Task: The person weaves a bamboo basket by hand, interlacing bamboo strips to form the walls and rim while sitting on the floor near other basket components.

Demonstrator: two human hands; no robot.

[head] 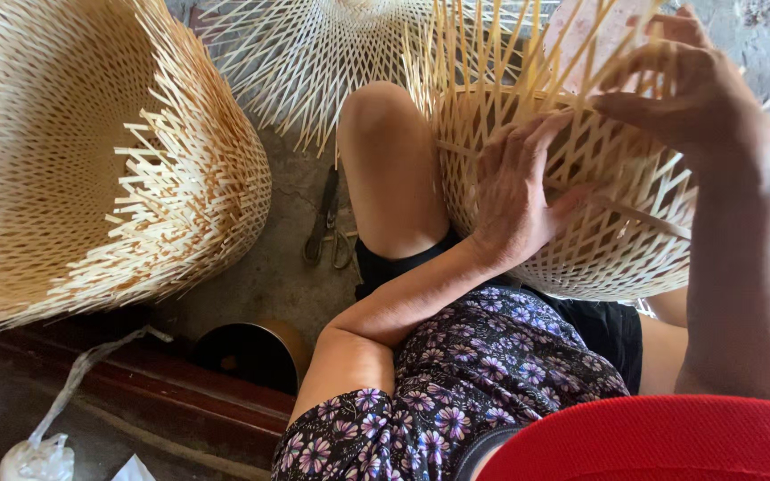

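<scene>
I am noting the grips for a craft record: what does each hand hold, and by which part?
Both hands hold the pale open-weave bamboo basket. The left hand presses its woven side wall; the right hand pinches loose upright strips near the unfinished rim.

Soft, even daylight from above; my fingers (536, 147) are sharp and cast only faint shadows on the pale woven basket (599, 223). Lower-left floor (269, 276) is dim. The wide lens bends the edges, and the red cap brim (661, 441) is blurred.

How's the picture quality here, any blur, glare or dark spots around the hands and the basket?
Head view: even daylight, no glare. The left hand and right hand on the woven basket are sharp. The red cap brim is soft, close to the lens. The dark bowl sits in shadow.
</scene>
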